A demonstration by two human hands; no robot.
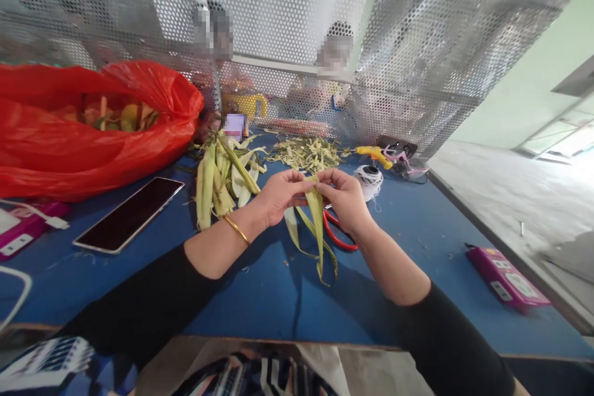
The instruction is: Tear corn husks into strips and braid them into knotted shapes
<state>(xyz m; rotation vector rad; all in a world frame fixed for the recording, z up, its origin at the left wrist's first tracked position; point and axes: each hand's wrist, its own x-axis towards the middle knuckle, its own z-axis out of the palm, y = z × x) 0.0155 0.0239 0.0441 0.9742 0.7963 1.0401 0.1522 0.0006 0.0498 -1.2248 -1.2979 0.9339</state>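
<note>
Between my two hands hangs a pale green corn husk, its long strips trailing down over the blue table. My left hand pinches its top edge from the left, and my right hand pinches it from the right. Partly behind the right hand lie scissors with red handles. Left of my hands rests a bundle of husks, and beyond them spreads a heap of shredded husk strips. A spool of white thread stands just past my right hand.
A large red plastic bag fills the back left, near a dark phone. Purple power strips lie at both sides. Behind the blue table rises a perforated metal screen, with people beyond. A yellow glue gun lies back right.
</note>
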